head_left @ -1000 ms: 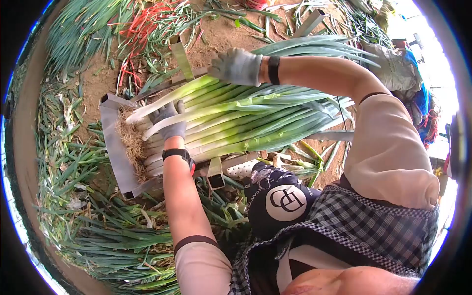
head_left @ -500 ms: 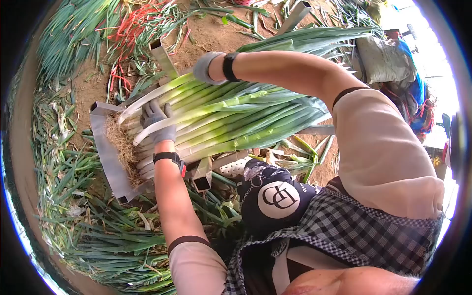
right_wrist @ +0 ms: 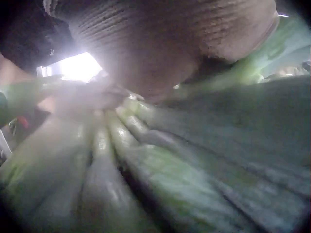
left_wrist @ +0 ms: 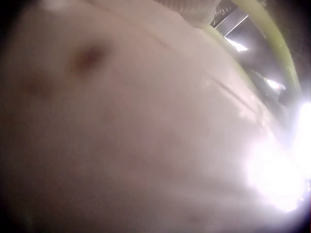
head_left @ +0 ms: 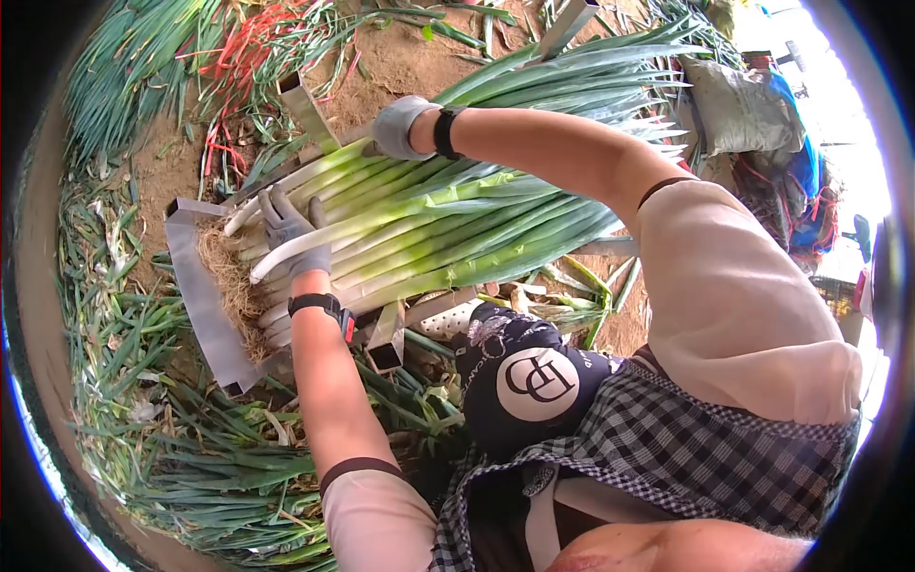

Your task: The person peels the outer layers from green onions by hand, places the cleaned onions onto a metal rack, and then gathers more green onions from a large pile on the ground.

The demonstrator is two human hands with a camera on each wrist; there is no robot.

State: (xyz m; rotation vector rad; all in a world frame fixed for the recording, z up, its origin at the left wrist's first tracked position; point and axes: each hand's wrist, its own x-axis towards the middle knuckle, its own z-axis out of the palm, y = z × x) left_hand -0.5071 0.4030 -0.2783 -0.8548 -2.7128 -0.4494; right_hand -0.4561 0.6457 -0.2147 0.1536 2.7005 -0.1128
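Leeks (head_left: 400,253) lie side by side in a metal rack, their roots (head_left: 229,286) against its end plate (head_left: 191,296). My left hand (head_left: 291,229), in a grey glove, rests among the white stems, fingers fairly straight and pointing to the far side. One loose white-ended leek (head_left: 338,229) crosses over this hand. At the far edge of the row my gloved right hand (head_left: 400,129) curls over a leek (head_left: 348,154) where white turns green; its fingertips are hidden. The right wrist view shows the glove (right_wrist: 160,43) close over green leaves. Blurred skin (left_wrist: 121,126) fills most of the left wrist view.
Metal posts (head_left: 310,110) rise at the rack's sides. Piled leeks (head_left: 143,67) and red strips (head_left: 253,52) lie at the far left, and trimmed leaves (head_left: 219,477) cover the near ground. Sacks (head_left: 743,105) stand at the right. A black cap (head_left: 534,381) overlaps the near side.
The view has shifted a little. My right hand has moved left along the far leek and lower over it. My left hand's fingers reach farther toward the far side.
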